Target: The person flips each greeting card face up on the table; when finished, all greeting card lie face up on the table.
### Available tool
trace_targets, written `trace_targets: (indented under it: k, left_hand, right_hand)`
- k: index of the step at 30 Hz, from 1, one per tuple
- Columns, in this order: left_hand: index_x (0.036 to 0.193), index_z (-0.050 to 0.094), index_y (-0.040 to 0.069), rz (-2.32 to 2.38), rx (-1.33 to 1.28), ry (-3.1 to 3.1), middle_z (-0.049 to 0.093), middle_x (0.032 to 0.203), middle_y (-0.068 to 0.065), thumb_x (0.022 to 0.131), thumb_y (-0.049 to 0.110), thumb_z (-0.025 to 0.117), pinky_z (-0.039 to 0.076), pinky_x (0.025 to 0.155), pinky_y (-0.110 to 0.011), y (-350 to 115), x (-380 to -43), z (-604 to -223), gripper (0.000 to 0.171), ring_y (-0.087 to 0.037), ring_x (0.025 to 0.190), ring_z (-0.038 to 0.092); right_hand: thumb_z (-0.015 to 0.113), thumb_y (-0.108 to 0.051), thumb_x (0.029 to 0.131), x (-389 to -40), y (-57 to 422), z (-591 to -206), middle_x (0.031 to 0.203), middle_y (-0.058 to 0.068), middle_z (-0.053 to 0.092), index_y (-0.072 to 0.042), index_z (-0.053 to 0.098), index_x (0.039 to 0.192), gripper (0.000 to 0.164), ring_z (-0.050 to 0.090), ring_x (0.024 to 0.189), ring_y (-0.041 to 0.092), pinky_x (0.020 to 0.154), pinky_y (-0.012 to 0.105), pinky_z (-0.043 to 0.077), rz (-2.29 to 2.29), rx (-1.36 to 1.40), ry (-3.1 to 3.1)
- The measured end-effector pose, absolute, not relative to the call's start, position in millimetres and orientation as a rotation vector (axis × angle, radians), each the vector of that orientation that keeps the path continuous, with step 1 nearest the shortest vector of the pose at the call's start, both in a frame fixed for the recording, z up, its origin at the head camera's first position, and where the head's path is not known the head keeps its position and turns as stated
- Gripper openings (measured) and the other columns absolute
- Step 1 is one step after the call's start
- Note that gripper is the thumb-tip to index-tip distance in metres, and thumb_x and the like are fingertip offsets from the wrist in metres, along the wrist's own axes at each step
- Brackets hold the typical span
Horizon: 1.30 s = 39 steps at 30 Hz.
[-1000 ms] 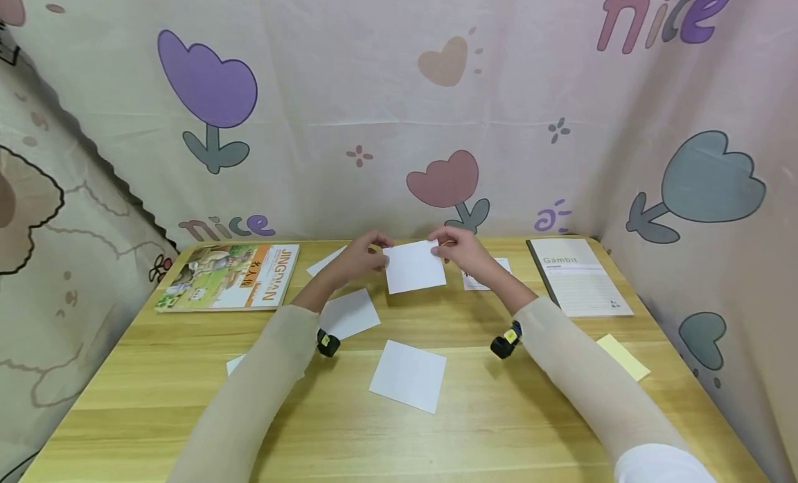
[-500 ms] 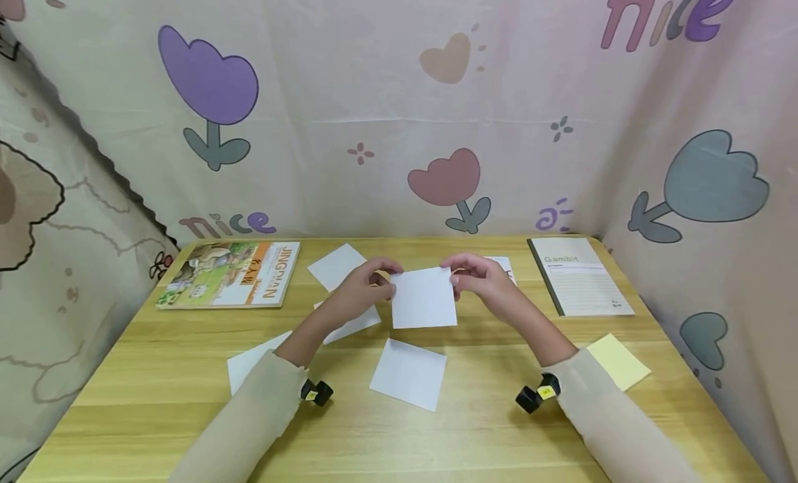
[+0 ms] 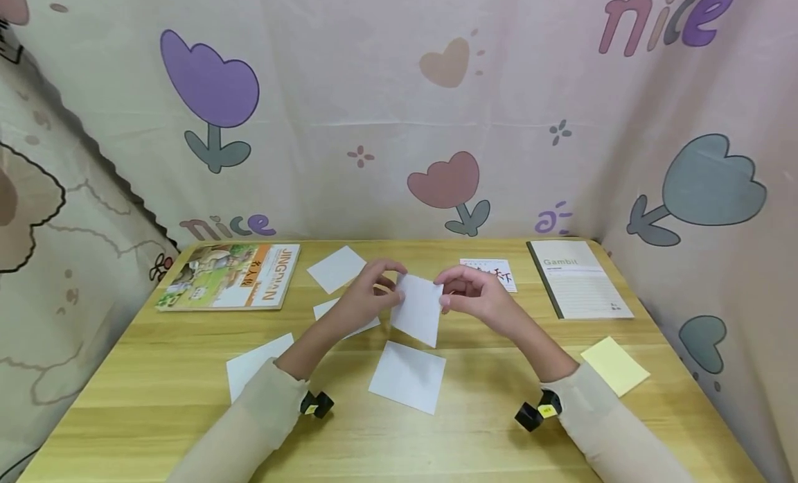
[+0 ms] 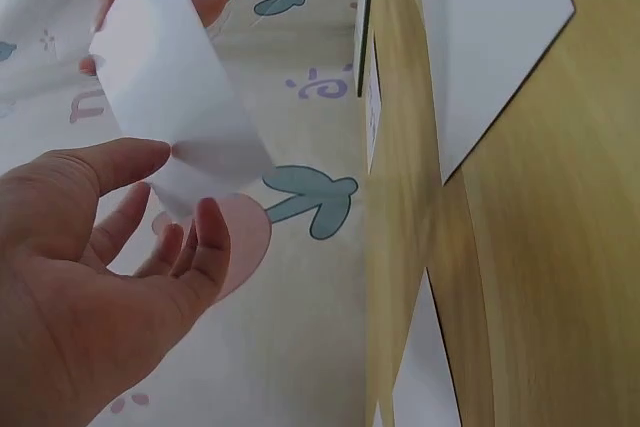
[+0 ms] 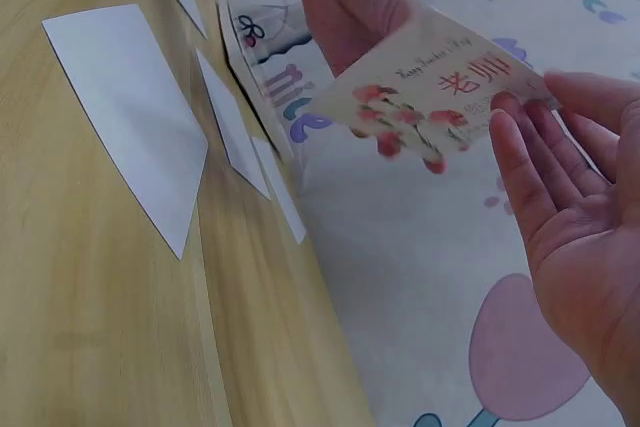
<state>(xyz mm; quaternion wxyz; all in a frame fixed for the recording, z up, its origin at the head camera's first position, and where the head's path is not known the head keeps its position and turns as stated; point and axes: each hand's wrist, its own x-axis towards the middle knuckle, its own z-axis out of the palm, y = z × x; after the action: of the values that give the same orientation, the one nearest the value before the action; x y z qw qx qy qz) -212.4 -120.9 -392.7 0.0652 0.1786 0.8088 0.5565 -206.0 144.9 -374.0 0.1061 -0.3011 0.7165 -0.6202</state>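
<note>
Both hands hold one card (image 3: 416, 311) raised above the middle of the table, tilted. Its blank white side faces the head view. In the right wrist view the other side of the card (image 5: 420, 87) shows red flowers and red Chinese characters. My left hand (image 3: 369, 299) pinches its left edge between thumb and fingers. At the opposite edge, the right hand (image 3: 483, 299) pinches the upper right corner. Just in front of the held card lies a white card (image 3: 408, 377). Behind the left forearm are a second white card (image 3: 337, 269) and a partly covered one (image 3: 327, 308).
Another white card (image 3: 252, 362) lies partly under the left sleeve. A picture book (image 3: 231, 276) is at the back left. On the right are a card with red characters (image 3: 499, 269), a Gambit notebook (image 3: 580, 278) and yellow paper (image 3: 616, 365). A printed curtain (image 3: 349, 88) hangs behind the table.
Both hands have drawn the held card nearer from the table's back. The card has since turned, so it looks narrower and slanted. The lettered card on the right is more exposed.
</note>
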Motion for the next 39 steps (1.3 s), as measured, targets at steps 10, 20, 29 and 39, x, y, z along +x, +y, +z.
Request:
trace_targets:
  k: [10, 20, 29, 39]
  left_hand:
    - [0.127, 0.059, 0.01, 1.812, 0.616, 2.33, 0.052, 0.137, -0.005, 0.094, 0.011, 0.07, 0.051, 0.103, -0.041, -106.0, -199.3, -389.1, 0.034, -0.026, 0.127, 0.055]
    - [0.125, 0.06, 0.012, 1.858, 0.761, 2.045, 0.06, 0.13, -0.006, 0.098, 0.018, 0.066, 0.052, 0.101, -0.038, -101.2, -184.6, -380.7, 0.029, -0.025, 0.127, 0.056]
    - [0.13, 0.056, 0.008, 1.885, 0.712, 2.041, 0.06, 0.13, -0.01, 0.098, 0.006, 0.061, 0.054, 0.096, -0.034, -101.0, -186.5, -382.1, 0.032, -0.027, 0.122, 0.059]
    - [0.133, 0.052, 0.002, 2.127, 0.449, 1.994, 0.055, 0.133, -0.014, 0.095, -0.006, 0.055, 0.053, 0.09, -0.022, -110.2, -199.1, -385.4, 0.039, -0.024, 0.114, 0.057]
  right_hand:
    - [0.069, -0.01, 0.094, -198.9, 136.2, -374.1, 0.103, 0.009, 0.067, -0.008, 0.066, 0.111, 0.017, 0.068, 0.088, 0.03, 0.076, 0.033, 0.059, -1.766, -0.905, 2.203]
    - [0.072, -0.02, 0.095, -198.5, 133.7, -373.9, 0.098, 0.008, 0.067, -0.014, 0.067, 0.108, 0.015, 0.064, 0.084, 0.02, 0.077, 0.031, 0.057, -1.791, -0.776, 2.333]
    - [0.072, -0.021, 0.094, -196.6, 131.1, -373.3, 0.091, 0.004, 0.065, -0.017, 0.067, 0.114, 0.021, 0.061, 0.08, 0.024, 0.065, 0.026, 0.052, -1.719, -0.845, 2.512]
    - [0.073, -0.012, 0.092, -209.4, 140.5, -373.6, 0.105, -0.004, 0.064, -0.019, 0.073, 0.108, 0.017, 0.053, 0.082, 0.017, 0.066, 0.023, 0.044, -1.582, -1.003, 2.681]
